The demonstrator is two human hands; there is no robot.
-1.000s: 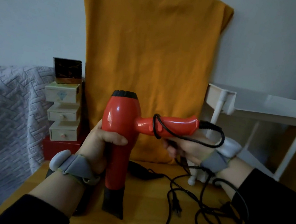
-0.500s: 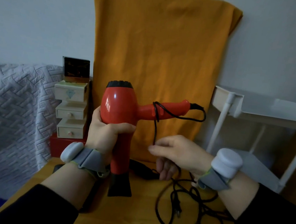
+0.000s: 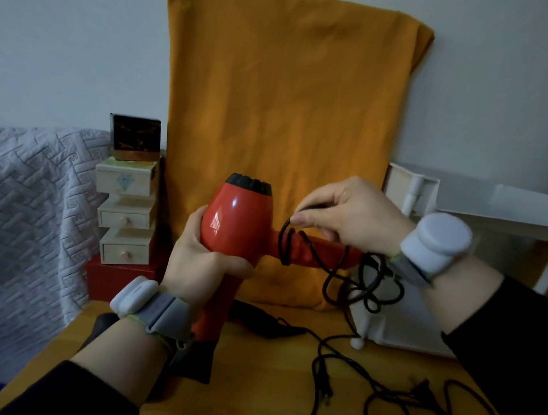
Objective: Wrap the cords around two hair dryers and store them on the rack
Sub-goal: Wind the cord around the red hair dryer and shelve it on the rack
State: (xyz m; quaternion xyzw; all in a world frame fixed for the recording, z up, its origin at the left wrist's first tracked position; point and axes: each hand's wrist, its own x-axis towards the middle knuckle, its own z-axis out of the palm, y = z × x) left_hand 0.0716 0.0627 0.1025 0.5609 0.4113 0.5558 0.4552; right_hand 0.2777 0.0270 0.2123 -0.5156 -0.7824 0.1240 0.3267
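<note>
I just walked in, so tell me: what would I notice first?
The shiny red plastic hair dryer, gripped mid-picture by the left hand. The right hand pinches its black cord looped round the handle. Behind hangs a big mustard-orange cloth.

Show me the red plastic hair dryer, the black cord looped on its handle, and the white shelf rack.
Red plastic hair dryer [image 3: 234, 223]: head view, on its glossy barrel.
Black cord [image 3: 285, 247]: head view, on the loops around the handle.
White shelf rack [image 3: 402, 186]: head view, on the upper shelf's left end.
</note>
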